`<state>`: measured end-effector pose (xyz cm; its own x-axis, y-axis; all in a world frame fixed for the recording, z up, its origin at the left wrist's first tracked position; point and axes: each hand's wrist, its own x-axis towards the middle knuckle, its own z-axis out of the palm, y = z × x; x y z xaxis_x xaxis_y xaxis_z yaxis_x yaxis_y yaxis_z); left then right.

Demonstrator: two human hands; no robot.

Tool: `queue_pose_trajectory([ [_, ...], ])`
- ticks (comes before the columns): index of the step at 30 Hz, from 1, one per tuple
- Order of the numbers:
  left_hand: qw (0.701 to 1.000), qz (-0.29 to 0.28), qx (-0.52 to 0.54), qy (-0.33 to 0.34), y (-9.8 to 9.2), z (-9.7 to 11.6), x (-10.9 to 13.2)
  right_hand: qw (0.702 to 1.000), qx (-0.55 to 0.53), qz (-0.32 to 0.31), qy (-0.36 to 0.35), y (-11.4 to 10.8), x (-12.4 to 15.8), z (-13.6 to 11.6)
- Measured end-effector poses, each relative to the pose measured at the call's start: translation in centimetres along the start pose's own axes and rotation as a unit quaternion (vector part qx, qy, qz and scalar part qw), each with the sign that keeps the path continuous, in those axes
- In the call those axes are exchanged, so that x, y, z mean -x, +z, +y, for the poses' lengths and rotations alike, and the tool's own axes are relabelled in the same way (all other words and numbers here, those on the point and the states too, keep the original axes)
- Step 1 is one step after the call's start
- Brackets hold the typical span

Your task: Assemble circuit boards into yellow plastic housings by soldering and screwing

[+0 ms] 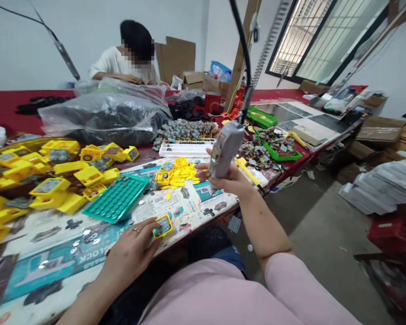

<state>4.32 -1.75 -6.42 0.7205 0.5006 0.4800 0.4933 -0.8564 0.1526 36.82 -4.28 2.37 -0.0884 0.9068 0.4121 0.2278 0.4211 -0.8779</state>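
Note:
My left hand holds a small yellow case with a grey-green board inside, at the front edge of the printed work surface. My right hand is wrapped round a grey handheld electric tool, which hangs from a black cable. The tool's tip points down over the sheet, to the right of and beyond the case. Beyond the case lies a pile of small yellow parts. A teal tray with round pockets rests left of that pile.
Many yellow cases are heaped at the left. Behind stand a clear bag of dark parts and a white rack. Green trays with wired boards sit at the right. A person in white sits across the table.

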Motion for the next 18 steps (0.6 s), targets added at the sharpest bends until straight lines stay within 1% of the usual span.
queue_pose_trajectory([
  [1, 1.000, -0.008, -0.003, -0.002, -0.2, 0.2, 0.0, 1.000, -0.004, 0.005, 0.013, 0.9, -0.3, -0.2],
  [2, 1.000, -0.015, -0.005, -0.006, -0.5, 0.4, 0.0, 0.999, 0.004, 0.027, 0.025, 1.8, -0.7, -0.2],
  [4, 1.000, -0.013, -0.007, -0.018, -1.1, 0.6, -0.1, 0.992, 0.062, 0.104, 0.039, 3.4, -1.3, -0.1],
  [5, 1.000, -0.003, -0.005, -0.027, -1.5, 0.6, -0.4, 0.983, 0.109, 0.145, 0.038, 4.1, -1.5, 0.0],
  [7, 0.998, 0.031, 0.003, -0.048, -2.4, 0.5, -1.5, 0.952, 0.213, 0.218, 0.014, 5.5, -1.9, 0.3],
  [9, 0.995, 0.085, 0.011, -0.059, -3.5, 0.6, -3.7, 0.917, 0.299, 0.261, -0.030, 6.9, -2.2, 0.6],
  [11, 0.988, 0.143, 0.038, -0.035, -4.9, 1.3, -6.6, 0.894, 0.352, 0.269, -0.069, 8.2, -2.3, 0.8],
  [13, 0.982, 0.177, 0.071, -0.007, -6.4, 2.5, -9.6, 0.885, 0.380, 0.251, -0.094, 9.3, -2.0, 0.7],
  [14, 0.980, 0.184, 0.079, -0.008, -7.2, 3.3, -10.9, 0.886, 0.385, 0.238, -0.104, 9.6, -1.8, 0.7],
  [16, 0.984, 0.170, 0.050, -0.019, -8.7, 4.9, -13.2, 0.895, 0.377, 0.210, -0.112, 10.0, -1.2, 0.4],
  [18, 0.990, 0.141, -0.019, -0.021, -9.7, 5.9, -14.9, 0.912, 0.354, 0.182, -0.099, 10.0, -0.5, 0.1],
])
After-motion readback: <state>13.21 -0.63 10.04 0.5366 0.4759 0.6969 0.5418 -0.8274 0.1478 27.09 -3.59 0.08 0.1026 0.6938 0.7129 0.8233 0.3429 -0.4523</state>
